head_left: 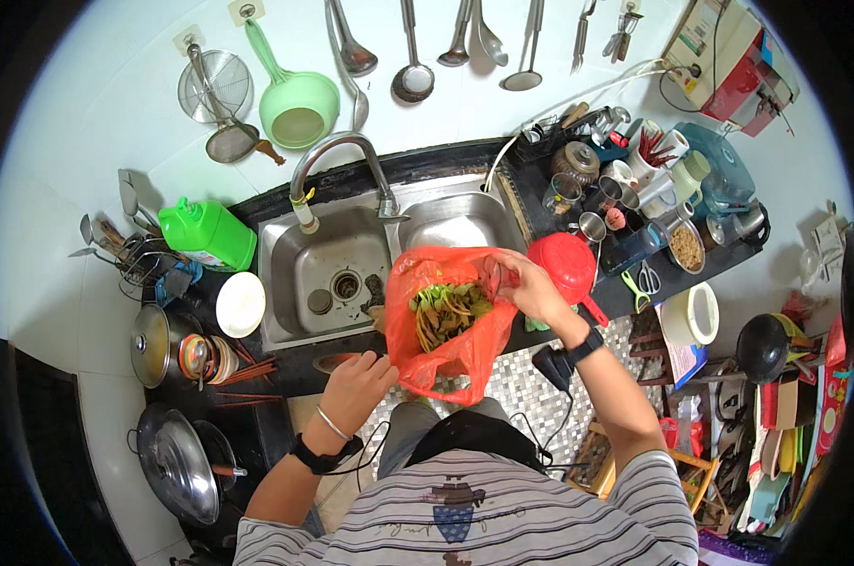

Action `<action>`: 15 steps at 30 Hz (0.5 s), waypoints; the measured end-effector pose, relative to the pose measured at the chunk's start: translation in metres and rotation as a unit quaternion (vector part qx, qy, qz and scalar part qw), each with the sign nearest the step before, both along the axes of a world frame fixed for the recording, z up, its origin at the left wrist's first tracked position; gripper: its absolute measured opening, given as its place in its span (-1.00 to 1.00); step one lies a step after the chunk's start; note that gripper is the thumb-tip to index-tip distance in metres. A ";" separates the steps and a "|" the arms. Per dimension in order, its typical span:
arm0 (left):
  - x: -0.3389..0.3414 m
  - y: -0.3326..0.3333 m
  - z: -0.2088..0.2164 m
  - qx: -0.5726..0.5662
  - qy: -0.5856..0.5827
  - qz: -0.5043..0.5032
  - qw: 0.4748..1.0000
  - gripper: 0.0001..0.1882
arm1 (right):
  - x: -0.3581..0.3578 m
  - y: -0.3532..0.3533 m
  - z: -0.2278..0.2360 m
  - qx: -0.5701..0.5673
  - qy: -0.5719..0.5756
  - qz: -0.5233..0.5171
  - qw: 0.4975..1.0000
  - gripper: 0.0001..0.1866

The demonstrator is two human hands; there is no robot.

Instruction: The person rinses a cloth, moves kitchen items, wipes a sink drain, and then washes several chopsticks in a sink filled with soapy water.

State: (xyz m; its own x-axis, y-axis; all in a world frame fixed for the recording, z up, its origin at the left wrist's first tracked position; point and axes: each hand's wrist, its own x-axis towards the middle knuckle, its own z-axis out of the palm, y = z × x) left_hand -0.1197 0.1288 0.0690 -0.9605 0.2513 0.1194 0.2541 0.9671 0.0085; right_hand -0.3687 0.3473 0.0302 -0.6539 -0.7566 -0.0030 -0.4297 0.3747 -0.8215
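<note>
Shirt [540, 500] below right hand [537, 291], which pinches opened bag [446, 363]; left hand [359, 385] at its edge, grip unclear; greens [448, 316] between, likely not emptied yet.

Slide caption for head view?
Right hand grips a red plastic bag of leafy greens, left hand at its rim, beside a double-bowl steel sink.

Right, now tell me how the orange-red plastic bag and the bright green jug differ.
Colour: the bag is orange-red; the jug is bright green.
Form: the bag is thin and crumpled, while the jug looks stiff and smooth.
Place: the right hand grips the bag's rim; the jug stands left of the sink, untouched.
Shared: both are vividly coloured.
</note>
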 end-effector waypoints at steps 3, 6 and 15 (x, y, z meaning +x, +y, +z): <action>0.003 -0.003 -0.001 0.025 0.004 0.008 1.000 -0.88 | 0.009 0.006 0.014 -0.051 0.008 -0.008 0.999 -0.32; -0.003 -0.003 -0.002 0.035 0.010 -0.008 0.999 -0.89 | 0.021 0.024 0.010 -0.026 0.071 -0.028 0.997 -0.33; -0.030 0.022 -0.016 0.115 0.002 -0.078 0.990 -0.88 | 0.139 0.033 0.040 0.011 0.066 0.207 0.976 -0.35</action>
